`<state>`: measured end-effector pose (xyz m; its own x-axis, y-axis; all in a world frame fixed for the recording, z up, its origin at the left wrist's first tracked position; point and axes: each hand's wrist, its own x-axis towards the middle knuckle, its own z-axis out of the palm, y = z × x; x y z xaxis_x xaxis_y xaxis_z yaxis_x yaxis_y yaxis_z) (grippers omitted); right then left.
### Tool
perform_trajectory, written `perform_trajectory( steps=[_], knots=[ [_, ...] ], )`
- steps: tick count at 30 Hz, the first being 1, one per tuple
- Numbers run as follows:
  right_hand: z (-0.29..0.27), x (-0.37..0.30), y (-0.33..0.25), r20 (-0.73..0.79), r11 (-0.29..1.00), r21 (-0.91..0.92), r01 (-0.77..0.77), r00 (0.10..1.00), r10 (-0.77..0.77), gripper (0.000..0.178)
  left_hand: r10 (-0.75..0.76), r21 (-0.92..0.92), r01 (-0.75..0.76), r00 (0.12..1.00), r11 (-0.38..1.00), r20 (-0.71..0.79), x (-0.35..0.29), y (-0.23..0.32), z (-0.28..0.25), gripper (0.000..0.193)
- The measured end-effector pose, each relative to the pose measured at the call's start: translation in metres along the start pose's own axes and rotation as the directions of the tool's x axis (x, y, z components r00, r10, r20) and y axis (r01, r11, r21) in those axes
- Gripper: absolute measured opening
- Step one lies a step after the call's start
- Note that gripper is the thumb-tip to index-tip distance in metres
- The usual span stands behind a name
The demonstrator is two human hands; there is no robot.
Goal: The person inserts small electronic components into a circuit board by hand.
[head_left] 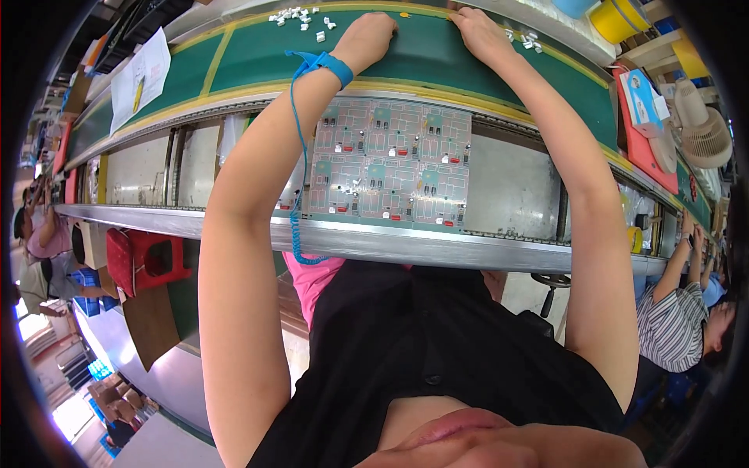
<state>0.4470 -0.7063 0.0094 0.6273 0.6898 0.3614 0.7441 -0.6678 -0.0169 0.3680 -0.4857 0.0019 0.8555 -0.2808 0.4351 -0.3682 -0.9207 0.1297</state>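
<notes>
My left hand [367,40], with a blue wrist strap [335,69] and coiled cord, is at the far side of the green work surface [421,58]. Its fingers are curled, and whatever they hold is hidden. My right hand [481,35] reaches to the far edge too, fingertips pinched at a bit of orange. Between the hands lies a small orange component [405,15]. Nearer me, a panel of printed circuit boards [390,164] rests on the rails, fitted with red, white and black parts. A few loose white pieces [355,184] lie on the panel.
Small white connectors sit in a pile [295,15] left of my left hand and another [530,42] beside my right wrist. A paper sheet [140,82] with a pen lies left. At right are a blue-and-white box [644,101], a fan [702,132] and a co-worker in stripes [675,327].
</notes>
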Motion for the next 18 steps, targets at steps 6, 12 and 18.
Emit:
perform_trajectory(
  steps=[6,12,18],
  knots=[
    [0.004,-0.002,0.016,0.052,0.972,-0.186,0.145,0.989,-0.137,0.021,-0.200,-0.204,0.227,0.969,0.952,0.145,0.008,-0.012,0.002,0.012],
    [-0.005,0.001,0.009,0.064,0.974,-0.147,0.175,0.984,-0.168,0.019,-0.277,-0.095,0.300,0.940,0.949,0.200,0.015,-0.031,0.023,0.014],
    [0.023,0.005,0.050,-0.104,0.974,0.014,0.228,0.969,-0.225,0.018,-0.316,-0.121,0.367,0.896,0.922,0.312,0.023,-0.015,0.000,0.015]
  ],
)
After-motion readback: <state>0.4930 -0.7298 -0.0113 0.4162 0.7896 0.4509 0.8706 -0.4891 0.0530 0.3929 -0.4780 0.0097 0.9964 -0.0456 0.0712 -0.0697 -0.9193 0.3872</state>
